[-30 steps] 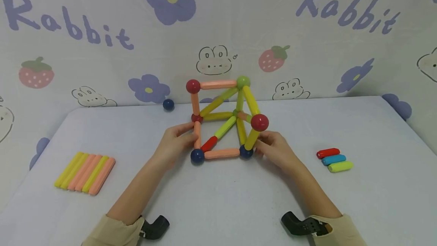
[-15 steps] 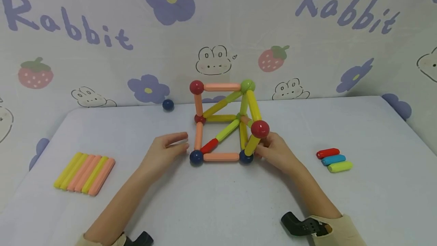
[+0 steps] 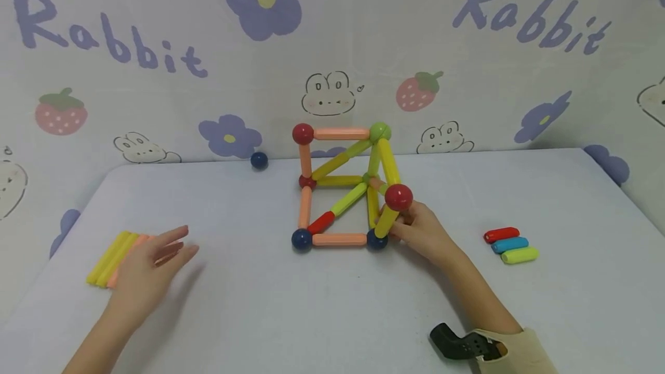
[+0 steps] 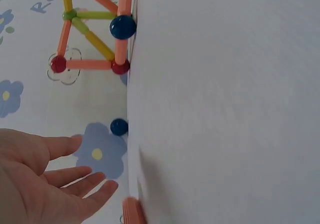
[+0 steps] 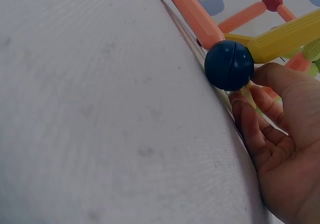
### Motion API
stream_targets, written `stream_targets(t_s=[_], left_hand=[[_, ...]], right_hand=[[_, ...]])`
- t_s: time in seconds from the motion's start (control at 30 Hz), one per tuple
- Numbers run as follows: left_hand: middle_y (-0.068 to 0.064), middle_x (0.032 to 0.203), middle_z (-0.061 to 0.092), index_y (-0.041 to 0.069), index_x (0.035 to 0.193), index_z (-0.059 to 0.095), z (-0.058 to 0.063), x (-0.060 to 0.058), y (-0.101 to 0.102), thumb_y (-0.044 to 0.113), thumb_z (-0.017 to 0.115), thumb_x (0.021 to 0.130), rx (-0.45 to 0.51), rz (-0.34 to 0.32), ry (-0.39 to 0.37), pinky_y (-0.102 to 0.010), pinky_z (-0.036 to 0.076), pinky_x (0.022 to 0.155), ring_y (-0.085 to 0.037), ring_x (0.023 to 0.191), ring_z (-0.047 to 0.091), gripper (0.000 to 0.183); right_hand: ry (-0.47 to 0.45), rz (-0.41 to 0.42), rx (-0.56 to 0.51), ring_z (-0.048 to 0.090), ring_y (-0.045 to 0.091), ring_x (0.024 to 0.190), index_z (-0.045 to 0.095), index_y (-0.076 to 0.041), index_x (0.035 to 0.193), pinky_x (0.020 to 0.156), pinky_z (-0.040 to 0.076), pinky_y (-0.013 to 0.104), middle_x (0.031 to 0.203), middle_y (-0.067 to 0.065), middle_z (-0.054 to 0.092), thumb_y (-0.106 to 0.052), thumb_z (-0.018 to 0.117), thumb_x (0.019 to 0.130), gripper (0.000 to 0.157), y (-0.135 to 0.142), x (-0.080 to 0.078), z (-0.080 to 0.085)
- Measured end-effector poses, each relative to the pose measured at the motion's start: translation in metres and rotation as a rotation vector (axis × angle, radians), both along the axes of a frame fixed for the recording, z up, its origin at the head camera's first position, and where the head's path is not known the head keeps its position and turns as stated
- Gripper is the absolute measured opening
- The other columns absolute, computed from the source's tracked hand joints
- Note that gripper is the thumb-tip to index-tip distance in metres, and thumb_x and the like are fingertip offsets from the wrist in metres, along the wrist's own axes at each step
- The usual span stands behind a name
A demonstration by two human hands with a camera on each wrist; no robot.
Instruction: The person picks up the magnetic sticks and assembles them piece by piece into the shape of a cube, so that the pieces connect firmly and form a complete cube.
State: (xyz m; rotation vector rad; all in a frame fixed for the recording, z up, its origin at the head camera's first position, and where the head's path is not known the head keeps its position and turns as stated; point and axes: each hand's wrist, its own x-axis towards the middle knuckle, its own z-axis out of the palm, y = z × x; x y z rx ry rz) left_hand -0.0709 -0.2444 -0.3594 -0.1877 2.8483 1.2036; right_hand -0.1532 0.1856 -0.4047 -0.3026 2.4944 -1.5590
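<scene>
A frame of magnetic sticks and balls (image 3: 340, 239) stands on the table in the head view, with red, green and blue balls at its joints. My right hand (image 3: 423, 232) grips its near right corner, by the dark blue ball (image 5: 229, 65); in the right wrist view the thumb touches beside that ball and the other fingers curl behind it. My left hand (image 3: 148, 270) hovers at the row of yellow and orange sticks (image 3: 111, 258), hiding part of it. Its fingers are spread and relaxed, holding nothing, as the left wrist view shows.
One loose dark blue ball (image 3: 259, 160) lies at the table's back edge. To the right are three short sticks, red (image 3: 501, 235), blue (image 3: 510, 245) and lime (image 3: 520, 255). A printed cloth (image 3: 353, 27) hangs behind the table.
My left hand has let go of the frame and moved left to the row of sticks. The frame has shifted slightly right and its front has lowered; my right hand stays at its corner.
</scene>
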Motion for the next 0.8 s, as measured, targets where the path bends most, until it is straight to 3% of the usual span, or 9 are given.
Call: stream_targets(t_s=[0.07, 0.13, 0.2, 0.27, 0.43, 0.53, 0.7, 0.77, 0.8], left_hand=[[-0.028, 0.145, 0.060, -0.007, 0.148, 0.055, -0.003, 0.004, -0.007, 0.021, 0.071, 0.103, -0.008, 0.021, 0.028, -0.013, 0.053, 0.097, -0.015, 0.121, 0.070, 0.056], [-0.029, 0.139, 0.064, -0.010, 0.144, 0.057, -0.005, 0.007, -0.011, 0.017, 0.074, 0.101, 0.005, 0.041, 0.063, 0.001, 0.046, 0.087, 0.009, 0.106, 0.065, 0.053], [-0.029, 0.137, 0.066, -0.011, 0.142, 0.058, -0.007, 0.008, -0.014, 0.015, 0.075, 0.100, 0.013, 0.063, 0.082, 0.005, 0.042, 0.081, 0.026, 0.095, 0.051, 0.053], [-0.030, 0.137, 0.065, -0.012, 0.142, 0.058, -0.008, 0.010, -0.015, 0.015, 0.075, 0.100, 0.018, 0.082, 0.096, 0.005, 0.042, 0.080, 0.030, 0.091, 0.048, 0.053], [-0.030, 0.138, 0.064, -0.012, 0.141, 0.059, -0.010, 0.011, -0.019, 0.020, 0.074, 0.101, 0.002, 0.092, 0.103, 0.005, 0.042, 0.077, 0.031, 0.090, 0.047, 0.054], [-0.028, 0.140, 0.064, -0.010, 0.142, 0.059, -0.012, 0.012, -0.020, 0.028, 0.074, 0.101, 0.010, 0.070, 0.069, 0.003, 0.044, 0.078, 0.026, 0.093, 0.052, 0.059], [-0.021, 0.134, 0.070, -0.004, 0.141, 0.063, -0.019, 0.010, -0.017, 0.033, 0.077, 0.099, -0.027, -0.015, -0.001, -0.004, 0.050, 0.079, -0.011, 0.105, 0.072, 0.058], [-0.019, 0.127, 0.074, -0.002, 0.137, 0.067, -0.022, 0.010, -0.015, 0.025, 0.079, 0.097, -0.050, -0.058, -0.001, -0.007, 0.052, 0.078, -0.016, 0.105, 0.073, 0.050], [-0.017, 0.125, 0.075, -0.002, 0.134, 0.069, -0.024, 0.010, -0.014, 0.022, 0.080, 0.096, -0.050, -0.070, 0.001, -0.009, 0.053, 0.078, -0.012, 0.103, 0.072, 0.046]], right_hand=[[-0.003, -0.002, 0.007, 0.059, 0.021, 0.080, 0.064, 0.007, 0.125, 0.071, 0.053, 0.025, 0.085, 0.007, 0.065, -0.008, 0.064, 0.100, 0.029, 0.001, 0.000, 0.000], [-0.009, -0.005, 0.008, 0.059, 0.022, 0.082, 0.063, 0.007, 0.126, 0.072, 0.054, 0.025, 0.088, 0.009, 0.066, -0.007, 0.064, 0.100, 0.029, 0.002, 0.000, -0.001], [-0.015, -0.009, 0.007, 0.060, 0.022, 0.084, 0.063, 0.007, 0.126, 0.073, 0.054, 0.025, 0.091, 0.009, 0.067, -0.007, 0.065, 0.100, 0.030, 0.002, 0.000, -0.002], [-0.015, -0.007, 0.001, 0.059, 0.022, 0.083, 0.063, 0.007, 0.126, 0.072, 0.054, 0.025, 0.090, 0.010, 0.066, -0.007, 0.065, 0.100, 0.029, 0.002, -0.001, -0.002], [-0.008, -0.008, 0.004, 0.059, 0.021, 0.082, 0.064, 0.007, 0.125, 0.071, 0.054, 0.025, 0.087, 0.008, 0.065, -0.008, 0.064, 0.100, 0.029, 0.002, 0.000, -0.003], [-0.007, -0.010, 0.004, 0.060, 0.022, 0.083, 0.064, 0.006, 0.125, 0.072, 0.055, 0.025, 0.089, 0.009, 0.066, -0.008, 0.065, 0.100, 0.028, 0.001, 0.000, -0.003], [-0.008, -0.010, 0.005, 0.060, 0.023, 0.084, 0.063, 0.007, 0.126, 0.073, 0.055, 0.025, 0.094, 0.013, 0.067, -0.007, 0.064, 0.100, 0.029, 0.001, 0.000, -0.003], [-0.013, -0.017, 0.006, 0.061, 0.023, 0.085, 0.063, 0.006, 0.125, 0.074, 0.056, 0.025, 0.098, 0.014, 0.068, -0.007, 0.065, 0.100, 0.029, 0.001, -0.001, -0.003], [-0.014, -0.019, 0.006, 0.061, 0.023, 0.085, 0.062, 0.006, 0.126, 0.074, 0.056, 0.025, 0.100, 0.014, 0.068, -0.007, 0.065, 0.100, 0.029, 0.001, -0.001, -0.003]])
